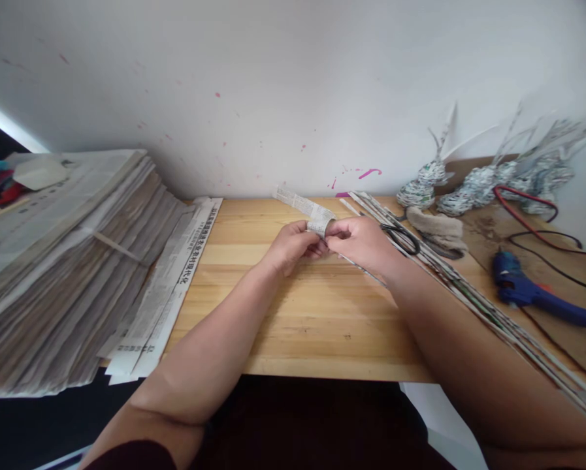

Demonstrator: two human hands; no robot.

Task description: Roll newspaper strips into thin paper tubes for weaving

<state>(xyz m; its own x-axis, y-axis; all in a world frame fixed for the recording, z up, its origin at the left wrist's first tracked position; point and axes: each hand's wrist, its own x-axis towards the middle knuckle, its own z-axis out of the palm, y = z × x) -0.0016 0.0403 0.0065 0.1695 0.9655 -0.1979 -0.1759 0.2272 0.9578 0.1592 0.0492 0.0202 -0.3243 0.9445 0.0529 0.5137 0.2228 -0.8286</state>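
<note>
Over the middle of the wooden table (293, 313), my left hand (293, 248) and my right hand (358, 241) come together on a newspaper strip (305, 205). The strip curls up between my fingers, and its free end reaches away toward the wall. My left fingers pinch its near part. With the thumb and fingers of my right hand I grip it close beside them. From under my right hand a thin rod (364, 269) slants down to the right; how it meets the strip is hidden by my fingers.
On the left stands a tall newspaper stack (101, 261), with cut newspaper strips (175, 281) beside it. Rolled paper sticks (459, 287), black-handled scissors (405, 240), a cloth (434, 228) and a blue glue gun (532, 290) lie right. Woven paper pieces (424, 186) stand behind on cardboard (498, 248).
</note>
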